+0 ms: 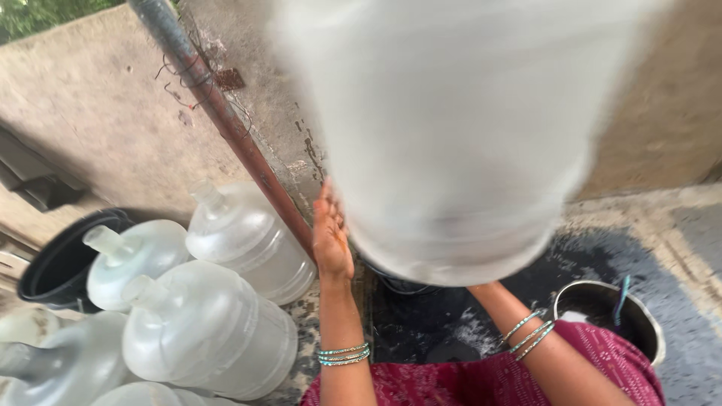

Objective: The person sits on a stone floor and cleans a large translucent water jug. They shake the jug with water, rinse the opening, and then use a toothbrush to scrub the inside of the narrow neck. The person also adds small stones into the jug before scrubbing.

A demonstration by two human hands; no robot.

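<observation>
Both hands (332, 239) seemingly grip a blurred, pale water jug (459, 135).

Large translucent white plastic water jug (459, 128), blurred, pale grey-white throughout. Cluster of translucent whitish plastic water bottles (210, 331), frosted. Round black plastic tub (60, 263). Rust-red metal pipe (226, 120) (greyer toward the top). Thin turquoise-and-silver bangles (343, 354). Maroon fabric garment (481, 380), fine pale speckled print. Grey steel bowl (647, 323), dark inside.
</observation>
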